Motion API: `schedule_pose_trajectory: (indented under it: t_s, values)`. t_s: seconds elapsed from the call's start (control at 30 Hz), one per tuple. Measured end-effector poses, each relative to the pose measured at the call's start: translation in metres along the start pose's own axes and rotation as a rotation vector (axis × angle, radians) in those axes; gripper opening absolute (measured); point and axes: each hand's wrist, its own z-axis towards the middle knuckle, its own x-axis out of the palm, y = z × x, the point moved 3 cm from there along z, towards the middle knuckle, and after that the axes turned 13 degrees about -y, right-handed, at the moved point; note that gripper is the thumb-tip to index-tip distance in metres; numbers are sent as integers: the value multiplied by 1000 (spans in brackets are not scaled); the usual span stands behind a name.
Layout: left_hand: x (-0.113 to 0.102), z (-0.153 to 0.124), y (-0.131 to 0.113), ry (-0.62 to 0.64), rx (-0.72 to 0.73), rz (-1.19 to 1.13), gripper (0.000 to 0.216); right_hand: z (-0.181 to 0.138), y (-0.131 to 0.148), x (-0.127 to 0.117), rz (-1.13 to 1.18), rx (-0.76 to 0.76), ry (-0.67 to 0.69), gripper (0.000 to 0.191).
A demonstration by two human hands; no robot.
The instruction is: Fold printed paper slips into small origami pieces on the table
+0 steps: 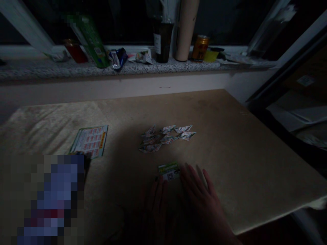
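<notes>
A small green and white printed paper (168,171) with a square code lies on the table between my hands. My left hand (157,197) rests at its lower left edge, fingers stretched out and dim in shadow. On its right edge lies my right hand (200,192), fingers flat and spread, slightly blurred. Neither hand is wrapped round anything. Beyond the paper, several folded paper pieces (168,139) with pointed ends sit close together in loose rows, printed all over. Left of them is a flat printed sheet (90,140) with red calendar-like blocks.
The table (230,143) has a wrinkled cover at left. A pixelated patch (56,197) hides the lower left. On the stone windowsill (138,68) stand a green bottle (94,44), a dark bottle (162,42), a cardboard tube (186,32), an orange can (200,48) and crumpled wrappers (118,58).
</notes>
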Motion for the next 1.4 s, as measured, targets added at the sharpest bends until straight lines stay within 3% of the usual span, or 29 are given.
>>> schedule_pose_trajectory:
  t_s: [0.1,0.13,0.23,0.43,0.63,0.87,1.17,1.4]
  values:
    - [1,10,-6,30,49,-52,55,-2,0,0,39,-36,26,38]
    - [1,14,-7,-15,47,-62,55,-3,-1,1,49,-40,34,38]
    - [8,23,-3,-4,-29,-53,62,-6,-3,3,60,-24,27,38]
    - [15,24,3,34,12,-98,72,-3,-7,2,103,-19,10,39]
    - [17,26,3,32,-9,-5,51,15,-9,9,232,-70,151,54]
    - [14,30,9,-6,83,-49,66,18,-11,14,287,-52,217,59]
    - [29,30,20,149,3,-152,71,15,-10,19,295,-59,221,66]
    - [22,33,17,248,-9,-176,84,13,-8,10,308,-82,249,68]
